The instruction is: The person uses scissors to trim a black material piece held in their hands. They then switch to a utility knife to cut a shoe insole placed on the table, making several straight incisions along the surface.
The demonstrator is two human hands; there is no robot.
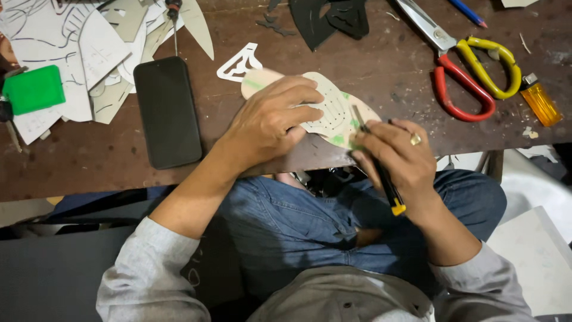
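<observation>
Left hand (271, 122) spread flat, fingers loosely open, pressed on the pale cut-out card piece (330, 113) at the bench (369, 65) edge. Right hand (396, 158) closed round a black-and-yellow craft knife (381, 173), blade tip against the card's near edge. Black phone (167, 110) just left; red-and-yellow scissors (471, 71) lay well apart.

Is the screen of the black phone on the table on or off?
Off. The phone lies flat on the brown table, left of the left hand, and its whole screen is dark, showing no picture or glow.
</observation>
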